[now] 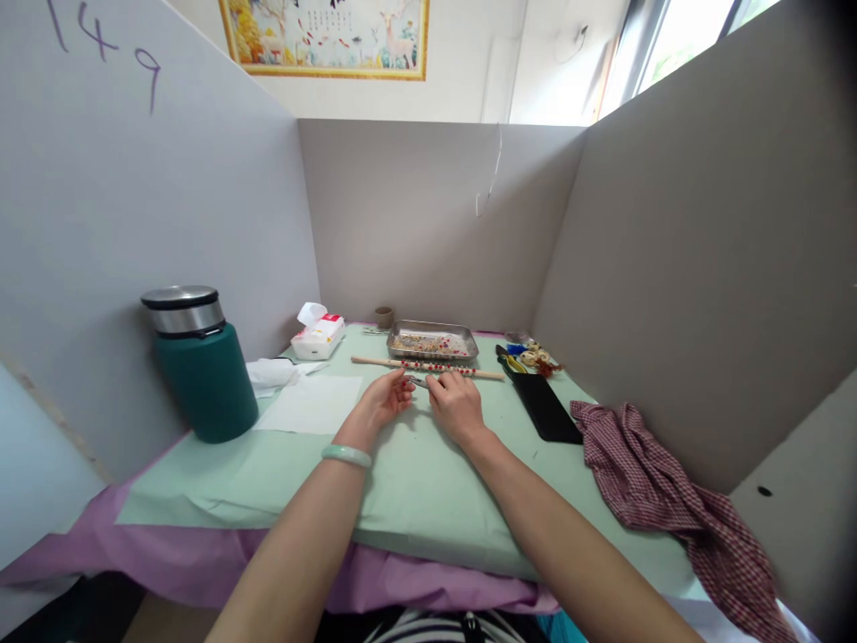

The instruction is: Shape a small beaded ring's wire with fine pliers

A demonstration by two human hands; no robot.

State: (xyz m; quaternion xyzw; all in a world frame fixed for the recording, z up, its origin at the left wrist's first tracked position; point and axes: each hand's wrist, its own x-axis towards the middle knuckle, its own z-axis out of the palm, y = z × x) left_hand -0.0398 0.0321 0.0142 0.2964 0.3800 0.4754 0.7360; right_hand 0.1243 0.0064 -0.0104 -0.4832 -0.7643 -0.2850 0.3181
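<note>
- In hand, by the look of it: close work with a small metal tool (pixel 419 382) over the tabletop (pixel 428 473), just on the near side of a wooden stick (pixel 423 365) strung with red beads (pixel 439 367).
- Right hand (pixel 456 402): fingers clamped on the tool, its tip out toward the left.
- Left hand (pixel 388 396): fingers curled at the tool's tip; can't tell from here if they pinch anything.
- Next move, my guess: calls for steady left fingers at that tip and a light squeeze from the right.
- Stick lies crosswise just beyond both hands; metal tray (pixel 395 352) of loose small bits right behind it, so any reach to the tray has to clear the stick.
- Right side: black slab (pixel 545 408), yellow-and-dark-handled tools (pixel 512 362), checked cloth (pixel 643 469). All off the hands.
- Left side: white paper (pixel 312 404), tissue pack (pixel 319 337), green bottle (pixel 206 375). None blocking.
- Small brown cup (pixel 384 317) near the tray's left end.
</note>
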